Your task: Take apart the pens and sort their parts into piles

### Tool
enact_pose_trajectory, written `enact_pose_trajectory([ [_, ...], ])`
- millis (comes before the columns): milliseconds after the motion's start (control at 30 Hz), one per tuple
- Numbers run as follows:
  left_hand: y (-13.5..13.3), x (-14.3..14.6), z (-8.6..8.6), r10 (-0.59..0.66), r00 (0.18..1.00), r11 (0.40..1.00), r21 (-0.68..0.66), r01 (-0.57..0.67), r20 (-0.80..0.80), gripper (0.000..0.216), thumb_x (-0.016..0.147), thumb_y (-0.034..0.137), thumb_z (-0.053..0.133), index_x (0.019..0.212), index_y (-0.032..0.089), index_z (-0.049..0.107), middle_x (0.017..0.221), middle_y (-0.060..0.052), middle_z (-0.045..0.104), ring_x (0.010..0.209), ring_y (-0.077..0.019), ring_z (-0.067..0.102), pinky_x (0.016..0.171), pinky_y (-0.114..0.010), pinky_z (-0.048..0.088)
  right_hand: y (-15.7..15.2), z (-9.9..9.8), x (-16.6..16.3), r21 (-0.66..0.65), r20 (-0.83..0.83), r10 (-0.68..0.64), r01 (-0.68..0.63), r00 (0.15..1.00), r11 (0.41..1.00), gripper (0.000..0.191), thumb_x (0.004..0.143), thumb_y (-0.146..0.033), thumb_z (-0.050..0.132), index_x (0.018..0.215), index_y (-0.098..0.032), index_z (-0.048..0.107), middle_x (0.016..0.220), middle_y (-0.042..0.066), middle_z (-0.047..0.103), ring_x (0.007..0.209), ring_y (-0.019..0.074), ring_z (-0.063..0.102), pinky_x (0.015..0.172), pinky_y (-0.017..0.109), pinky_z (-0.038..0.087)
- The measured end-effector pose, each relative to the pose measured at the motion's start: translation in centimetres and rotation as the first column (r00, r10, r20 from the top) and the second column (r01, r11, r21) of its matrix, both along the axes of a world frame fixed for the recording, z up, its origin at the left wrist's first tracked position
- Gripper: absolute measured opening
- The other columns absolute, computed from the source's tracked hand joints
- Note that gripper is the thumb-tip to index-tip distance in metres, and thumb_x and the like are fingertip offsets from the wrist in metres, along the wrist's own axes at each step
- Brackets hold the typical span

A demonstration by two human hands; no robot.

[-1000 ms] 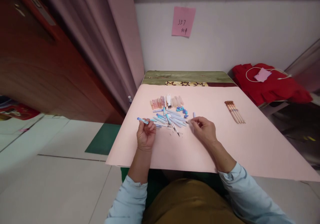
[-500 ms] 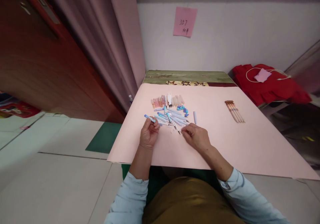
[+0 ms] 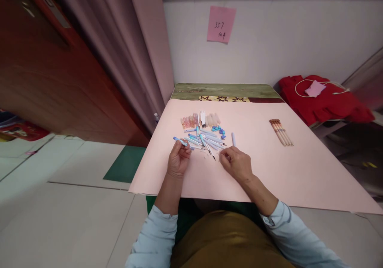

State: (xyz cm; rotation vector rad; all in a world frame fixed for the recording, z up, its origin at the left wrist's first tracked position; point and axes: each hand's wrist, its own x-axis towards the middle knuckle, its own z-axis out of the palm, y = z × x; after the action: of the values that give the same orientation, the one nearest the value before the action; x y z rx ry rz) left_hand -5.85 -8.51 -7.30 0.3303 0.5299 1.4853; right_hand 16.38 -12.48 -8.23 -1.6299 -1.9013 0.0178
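My left hand (image 3: pixel 178 160) is closed around a light-blue pen barrel (image 3: pixel 180 141) with a darker blue end, held just above the table at the left of the pile. To the right, my right hand (image 3: pixel 237 163) rests low over the table with its fingers pinched together; whatever is between them, if anything, is too small to make out. Between the hands lies a loose pile of blue and white pen parts (image 3: pixel 206 140), among them thin refills with dark tips. Small blue caps (image 3: pixel 220 131) sit behind it. A single pale-blue barrel (image 3: pixel 233 139) lies just beyond my right hand.
Pinkish barrels (image 3: pixel 190 121), white refills (image 3: pixel 203 119) and pale grips (image 3: pixel 213 120) lie in a row behind the pile. Several assembled brown-topped pens (image 3: pixel 281 133) lie at the right of the pink-covered table (image 3: pixel 311 176). Red cloth (image 3: pixel 323 100) is beyond the right edge.
My right hand has shifted slightly to the right, away from the pile. My left hand stays nearly in place with the pen barrel.
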Motion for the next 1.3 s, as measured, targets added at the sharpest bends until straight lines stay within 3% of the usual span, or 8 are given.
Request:
enact_pose_trajectory([
  [167, 0.1, 0.0, -0.1, -0.003, 1.000, 1.000, 0.001, 0.003, 0.023, 0.012, 0.077, 0.023, 0.073, 0.082, 0.014, 0.066, 0.079, -0.002, 0.060, 0.064, -0.0056, 0.053, 0.054, -0.015, 0.044, 0.6, 1.3, 1.4, 0.021, -0.258, -0.087, 0.095, 0.962, 0.995, 0.016, 0.083, -0.031, 0.058, 0.079, -0.022, 0.071, 0.078, 0.001, 0.069, 0.062, 0.0123, 0.057, 0.061, 0.024, 0.040],
  [267, 0.0, 0.1, 0.0, 0.005, 1.000, 1.000, -0.022, -0.005, 0.016, 0.011, 0.079, 0.022, 0.072, 0.083, 0.014, 0.066, 0.079, -0.002, 0.061, 0.064, -0.0051, 0.055, 0.055, -0.013, 0.047, 1.4, 2.0, 3.7, -0.044, -0.512, -0.178, 0.181, 0.840, 0.982, 0.022, 0.082, -0.038, 0.060, 0.083, -0.019, 0.071, 0.072, 0.001, 0.067, 0.057, 0.0130, 0.054, 0.058, 0.025, 0.042],
  [367, -0.2, 0.2, 0.2, -0.019, 1.000, 0.998, -0.064, 0.019, 0.007, 0.008, 0.080, 0.019, 0.070, 0.085, 0.014, 0.066, 0.082, -0.003, 0.063, 0.064, -0.0047, 0.057, 0.056, -0.013, 0.050, 1.5, 2.2, 5.1, -0.108, -0.592, -0.226, 0.202, 0.773, 0.973, 0.029, 0.079, -0.045, 0.063, 0.085, -0.018, 0.072, 0.065, 0.000, 0.064, 0.052, 0.0126, 0.049, 0.052, 0.025, 0.038],
  [567, -0.6, -0.3, 0.5, -0.103, 0.991, 0.983, -0.141, 0.116, 0.090, 0.008, 0.087, 0.016, 0.061, 0.093, 0.013, 0.065, 0.088, -0.006, 0.066, 0.061, -0.0033, 0.061, 0.052, -0.008, 0.052, -0.1, 2.6, 2.7, -0.062, -0.461, -0.094, 0.074, 0.883, 0.995, 0.022, 0.081, -0.041, 0.061, 0.080, -0.021, 0.071, 0.069, 0.000, 0.064, 0.055, 0.0128, 0.053, 0.056, 0.026, 0.041],
  [767, -0.2, -1.2, 0.2, -0.067, 0.981, 0.975, -0.195, 0.102, 0.182, 0.012, 0.092, 0.013, 0.053, 0.096, 0.013, 0.064, 0.085, -0.008, 0.070, 0.059, -0.0038, 0.062, 0.048, -0.006, 0.051, -0.9, 2.7, 0.8, -0.098, -0.297, -0.018, -0.012, 0.955, 0.995, 0.016, 0.082, -0.033, 0.057, 0.079, -0.023, 0.069, 0.073, 0.000, 0.066, 0.058, 0.0126, 0.056, 0.058, 0.025, 0.040],
  [1067, -0.3, -1.1, 0.1, -0.123, 0.973, 0.969, -0.187, 0.160, 0.194, 0.011, 0.091, 0.015, 0.056, 0.095, 0.010, 0.064, 0.086, -0.008, 0.071, 0.059, -0.0037, 0.064, 0.050, -0.006, 0.051, -1.0, 0.7, 0.4, -0.100, 0.038, -0.087, 0.091, 0.995, 0.991, 0.018, 0.085, -0.031, 0.056, 0.080, -0.024, 0.072, 0.080, 0.001, 0.070, 0.063, 0.0138, 0.060, 0.053, 0.026, 0.030],
  [1200, -0.4, -0.6, 0.6, -0.120, 0.985, 0.969, -0.200, 0.144, 0.125, 0.021, 0.096, 0.015, 0.045, 0.091, 0.008, 0.064, 0.083, -0.008, 0.071, 0.056, -0.0041, 0.063, 0.048, -0.007, 0.051, -0.4, 1.0, 1.5, -0.131, -0.014, -0.110, 0.107, 0.994, 0.986, 0.018, 0.085, -0.034, 0.057, 0.083, -0.027, 0.074, 0.083, -0.001, 0.071, 0.067, 0.0138, 0.061, 0.056, 0.025, 0.033],
  [1300, -0.4, -0.4, 0.8, -0.106, 0.991, 0.969, -0.216, 0.121, 0.081, 0.021, 0.095, 0.014, 0.045, 0.090, 0.009, 0.064, 0.081, -0.007, 0.071, 0.056, -0.0052, 0.063, 0.048, -0.009, 0.052, 0.2, 2.2, 3.9, -0.135, -0.081, -0.235, 0.223, 0.969, 0.966, 0.019, 0.083, -0.038, 0.058, 0.083, -0.027, 0.075, 0.083, -0.002, 0.071, 0.067, 0.0139, 0.060, 0.060, 0.026, 0.036],
])
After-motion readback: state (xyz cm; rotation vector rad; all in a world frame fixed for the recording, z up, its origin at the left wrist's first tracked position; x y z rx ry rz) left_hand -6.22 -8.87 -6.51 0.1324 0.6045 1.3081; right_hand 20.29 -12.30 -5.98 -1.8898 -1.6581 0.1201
